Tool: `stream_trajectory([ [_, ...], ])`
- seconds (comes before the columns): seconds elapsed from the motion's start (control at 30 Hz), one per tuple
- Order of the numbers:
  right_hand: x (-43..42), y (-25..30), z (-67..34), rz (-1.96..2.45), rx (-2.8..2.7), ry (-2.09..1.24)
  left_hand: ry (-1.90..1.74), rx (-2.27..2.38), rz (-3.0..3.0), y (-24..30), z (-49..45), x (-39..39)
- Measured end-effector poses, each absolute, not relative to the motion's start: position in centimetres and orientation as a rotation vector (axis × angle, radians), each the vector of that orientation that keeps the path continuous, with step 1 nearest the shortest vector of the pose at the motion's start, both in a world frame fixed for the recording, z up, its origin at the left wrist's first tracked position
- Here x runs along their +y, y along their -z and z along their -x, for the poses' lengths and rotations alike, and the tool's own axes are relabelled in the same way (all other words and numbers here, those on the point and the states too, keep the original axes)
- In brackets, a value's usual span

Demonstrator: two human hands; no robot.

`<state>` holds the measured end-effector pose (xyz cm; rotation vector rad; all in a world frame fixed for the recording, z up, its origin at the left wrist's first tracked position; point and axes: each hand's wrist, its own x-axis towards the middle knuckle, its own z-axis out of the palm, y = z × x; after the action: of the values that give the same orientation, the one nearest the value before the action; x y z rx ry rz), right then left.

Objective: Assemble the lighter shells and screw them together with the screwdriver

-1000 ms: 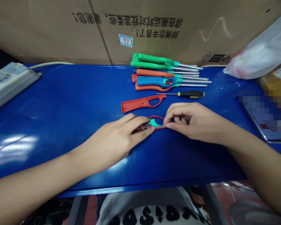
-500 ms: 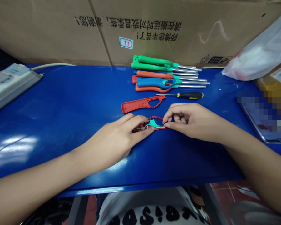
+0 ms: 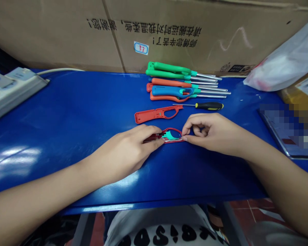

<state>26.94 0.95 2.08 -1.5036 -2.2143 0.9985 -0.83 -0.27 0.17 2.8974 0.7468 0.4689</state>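
- One camera sits on the person's head and looks forward and down at the fingers (image 3: 152,130).
- It is above the fingers and on the person's side of them, near enough to see the left hand (image 3: 127,147) and right hand (image 3: 215,131) whole.
- The fingers are about in the middle.
- Nearer than the fingers, it sees the front of the blue table (image 3: 169,184) and, at the bottom, the person's white shirt (image 3: 154,217).
- Past the fingers, it looks at a big brown box (image 3: 59,37), which fills the top.
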Motion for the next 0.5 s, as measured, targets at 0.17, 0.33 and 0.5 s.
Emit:
stream_trajectory([
  [0.17, 0.9, -2.1, -27.0, 1.505, -2.219, -1.001, -0.481, 0.755, -2.859, -0.1, 0.7, -0.3],
  [0.33, 0.9, -2.3, -26.9, 1.537, -2.221, -1.003, -0.609, 0.821, -2.641, -1.7, 0.7, 0.2],
  [0.5, 0.7, -2.2, -26.6, 1.526, -2.228, -0.978, -0.475, 0.989, -2.494, -3.7, 1.6, 1.6],
])
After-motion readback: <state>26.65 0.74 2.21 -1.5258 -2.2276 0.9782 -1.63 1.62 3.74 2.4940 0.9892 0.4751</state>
